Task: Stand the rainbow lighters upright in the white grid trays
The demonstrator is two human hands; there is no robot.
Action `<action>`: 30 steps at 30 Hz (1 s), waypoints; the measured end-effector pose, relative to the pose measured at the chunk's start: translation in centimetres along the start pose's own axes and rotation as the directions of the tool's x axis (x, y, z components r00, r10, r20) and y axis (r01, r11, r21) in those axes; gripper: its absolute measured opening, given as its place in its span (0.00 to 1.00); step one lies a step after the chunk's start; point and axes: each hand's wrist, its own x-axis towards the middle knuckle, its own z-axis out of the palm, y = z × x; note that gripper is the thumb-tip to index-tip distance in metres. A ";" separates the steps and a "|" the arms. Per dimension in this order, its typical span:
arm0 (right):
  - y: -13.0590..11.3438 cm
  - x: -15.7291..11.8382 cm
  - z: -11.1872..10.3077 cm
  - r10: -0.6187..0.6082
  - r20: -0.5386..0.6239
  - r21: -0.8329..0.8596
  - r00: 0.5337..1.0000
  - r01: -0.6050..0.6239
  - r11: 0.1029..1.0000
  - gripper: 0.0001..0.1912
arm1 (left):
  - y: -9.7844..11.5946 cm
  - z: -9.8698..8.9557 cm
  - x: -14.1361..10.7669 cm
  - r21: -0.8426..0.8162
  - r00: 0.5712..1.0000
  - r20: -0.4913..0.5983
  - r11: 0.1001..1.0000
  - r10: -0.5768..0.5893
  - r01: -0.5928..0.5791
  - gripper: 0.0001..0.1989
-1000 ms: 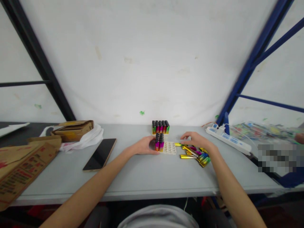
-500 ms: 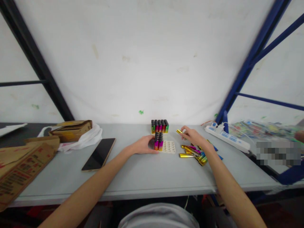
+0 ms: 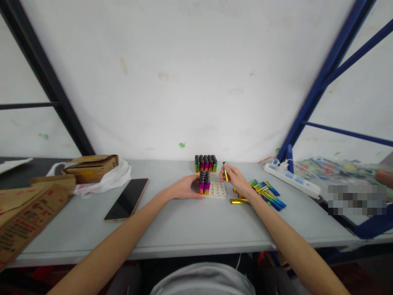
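Note:
A white tray [image 3: 218, 191] with round-cornered pockets lies on the table, and pink-and-orange lighters [image 3: 204, 187] with black tops stand upright in its left columns. Around the tray's left end curves my left hand [image 3: 187, 187], thumb in front and fingers behind, steadying tray and lighters. My right hand [image 3: 235, 179] pinches a gold lighter [image 3: 226, 172], nearly upright with its dark end up, above and right of the tray's bare pockets. Below that hand lies a loose pile of gold, green and blue lighters [image 3: 267, 192], partly covered by my forearm.
A full block of upright lighters [image 3: 206, 164] stands behind the tray. Left are a dark-screened phone [image 3: 127, 199], a cardboard box [image 3: 92, 169] on a white plastic bag [image 3: 118, 176], and a larger carton [image 3: 33, 217]. A power strip [image 3: 291, 180] lies right. Another person's hand [image 3: 384, 178] shows at the right edge.
My right hand has moved left from beside the pile toward the tray, turning the gold lighter from lying flat to nearly upright. My left hand has stayed at the tray.

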 end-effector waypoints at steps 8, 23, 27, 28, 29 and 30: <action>-0.7 -0.7 1.8 -0.018 -0.104 -0.356 0.994 -0.021 0.934 0.30 | -0.2 0.1 0.0 -0.006 1.000 -0.008 1.000 0.006 -0.006 0.37; -0.6 -1.0 2.7 -0.133 -0.228 -0.563 0.965 -0.019 0.826 0.23 | 0.1 0.0 -0.1 -0.010 1.000 -0.007 1.000 0.006 -0.006 0.37; -0.6 -1.2 2.8 -0.161 -0.188 -0.560 0.969 0.028 0.828 0.25 | 0.1 0.0 -0.1 -0.007 1.000 -0.007 1.000 0.004 -0.005 0.37; -0.7 -1.2 2.8 -0.161 -0.176 -0.559 0.971 0.037 0.829 0.26 | 0.1 0.0 -0.1 -0.009 1.000 -0.005 1.000 0.005 -0.005 0.37; -0.6 -1.2 2.8 -0.160 -0.168 -0.559 0.973 0.040 0.828 0.26 | 0.1 0.0 -0.1 -0.011 1.000 -0.004 1.000 0.003 -0.004 0.37; -0.6 -1.2 2.9 -0.156 -0.164 -0.562 0.974 0.038 0.827 0.26 | 0.1 0.0 -0.1 -0.012 1.000 -0.004 1.000 0.002 -0.002 0.37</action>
